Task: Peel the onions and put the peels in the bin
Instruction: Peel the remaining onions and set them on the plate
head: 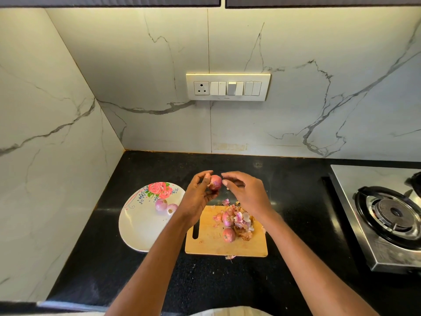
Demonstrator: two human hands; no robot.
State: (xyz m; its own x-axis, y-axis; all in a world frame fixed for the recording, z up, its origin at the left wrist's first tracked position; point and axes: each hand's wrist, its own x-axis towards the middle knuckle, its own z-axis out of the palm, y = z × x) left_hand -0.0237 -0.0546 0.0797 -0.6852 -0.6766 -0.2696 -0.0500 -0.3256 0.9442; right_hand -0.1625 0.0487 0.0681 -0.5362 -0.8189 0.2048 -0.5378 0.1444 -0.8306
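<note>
Black stone makes the counter (145, 279), and on it lies a wooden cutting board (211, 242) in front of the person. The left hand (197, 197) is raised above the far edge of the board, and its curled fingers and thumb grip a small red onion (215, 182). The right hand (247, 192) is just beside this onion, at about 3 o'clock from it. Its fingers are bent and their tips are close to the skin, but I cannot tell if they pinch a piece of peel or hold nothing.

On the board there is a pile of peels (243, 222), with two more onions (228, 226) at 9 o'clock of the pile and touching it. At 9 o'clock from the board stands a flowered plate (136, 224) with two peeled onions (165, 206) on it. A gas stove (387, 215) is at 3 o'clock. No bin is in view.

I judge the peeling is about half done. The danger is that dry peels fall outside the board, because the hands work above its far edge; some scraps (230, 257) already lie on the counter. The smooth onion can also slip and roll away.
</note>
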